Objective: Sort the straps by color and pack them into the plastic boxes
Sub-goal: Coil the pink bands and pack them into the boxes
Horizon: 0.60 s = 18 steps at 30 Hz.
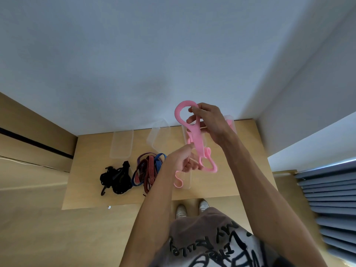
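Note:
Both hands hold a folded pink strap [196, 135] in the air above the table. My right hand [209, 122] grips its upper loop. My left hand [183, 160] pinches the lower part, and a pink hook [178, 181] dangles below it. Under the hands stands a clear plastic box [187, 182] with more pink strap inside, mostly hidden. A pile of black straps [115, 179] lies at the table's left. Beside it lie red and blue striped straps [148, 168].
Two empty clear plastic boxes [121, 144] [159, 135] stand at the back of the wooden table [248, 162], against the wall. A small hook [109, 207] lies near the front left edge. My shoes [192, 208] show below the table; blue curtains [331, 205] hang right.

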Each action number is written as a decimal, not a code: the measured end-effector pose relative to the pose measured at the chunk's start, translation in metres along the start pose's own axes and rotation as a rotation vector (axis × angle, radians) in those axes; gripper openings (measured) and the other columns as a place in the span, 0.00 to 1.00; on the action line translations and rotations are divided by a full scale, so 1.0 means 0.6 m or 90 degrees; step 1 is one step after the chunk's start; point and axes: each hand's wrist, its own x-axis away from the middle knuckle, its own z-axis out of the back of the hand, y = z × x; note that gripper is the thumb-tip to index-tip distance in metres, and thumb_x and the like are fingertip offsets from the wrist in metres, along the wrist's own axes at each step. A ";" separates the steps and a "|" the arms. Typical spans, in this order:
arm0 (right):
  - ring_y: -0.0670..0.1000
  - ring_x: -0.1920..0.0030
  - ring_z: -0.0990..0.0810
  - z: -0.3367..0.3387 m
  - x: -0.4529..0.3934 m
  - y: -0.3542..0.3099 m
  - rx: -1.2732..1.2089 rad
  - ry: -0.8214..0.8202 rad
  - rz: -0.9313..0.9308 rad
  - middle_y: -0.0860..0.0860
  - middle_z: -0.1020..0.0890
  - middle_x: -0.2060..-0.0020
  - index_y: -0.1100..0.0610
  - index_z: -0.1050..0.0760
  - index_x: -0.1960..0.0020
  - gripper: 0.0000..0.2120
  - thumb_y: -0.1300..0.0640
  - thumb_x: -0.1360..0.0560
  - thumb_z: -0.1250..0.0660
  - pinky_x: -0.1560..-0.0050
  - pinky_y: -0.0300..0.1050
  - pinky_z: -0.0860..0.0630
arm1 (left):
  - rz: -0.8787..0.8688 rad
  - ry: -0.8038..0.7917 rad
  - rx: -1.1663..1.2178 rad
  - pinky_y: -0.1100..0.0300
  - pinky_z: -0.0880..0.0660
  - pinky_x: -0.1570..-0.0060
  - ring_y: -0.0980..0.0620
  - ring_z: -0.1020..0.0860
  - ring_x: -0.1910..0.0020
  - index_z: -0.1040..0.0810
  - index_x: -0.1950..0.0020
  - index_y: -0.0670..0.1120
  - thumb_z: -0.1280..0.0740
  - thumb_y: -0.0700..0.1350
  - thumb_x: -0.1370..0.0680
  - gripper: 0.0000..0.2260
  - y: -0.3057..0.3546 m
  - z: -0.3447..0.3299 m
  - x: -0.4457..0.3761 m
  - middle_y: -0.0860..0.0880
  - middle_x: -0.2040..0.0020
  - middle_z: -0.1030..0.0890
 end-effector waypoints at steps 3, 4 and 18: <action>0.53 0.66 0.19 0.005 0.005 0.006 -0.008 -0.005 -0.005 0.56 0.15 0.61 0.60 0.20 0.45 0.11 0.54 0.20 0.36 0.64 0.44 0.25 | -0.021 -0.036 0.083 0.64 0.26 0.75 0.49 0.18 0.70 0.25 0.40 0.32 0.35 0.57 0.21 0.27 0.000 -0.006 -0.001 0.34 0.51 0.15; 0.53 0.66 0.19 0.008 0.006 0.008 -0.011 -0.006 -0.003 0.57 0.15 0.61 0.60 0.20 0.46 0.11 0.54 0.20 0.36 0.66 0.42 0.24 | -0.032 -0.046 0.129 0.63 0.24 0.74 0.49 0.17 0.68 0.25 0.39 0.32 0.33 0.54 0.21 0.25 -0.003 -0.008 -0.002 0.34 0.51 0.15; 0.53 0.63 0.18 0.047 0.016 0.037 -0.003 -0.059 -0.054 0.57 0.15 0.60 0.59 0.19 0.47 0.11 0.53 0.21 0.34 0.66 0.40 0.24 | -0.101 -0.051 0.545 0.57 0.18 0.66 0.43 0.17 0.58 0.32 0.27 0.35 0.36 0.40 0.18 0.21 -0.007 -0.033 -0.007 0.31 0.39 0.22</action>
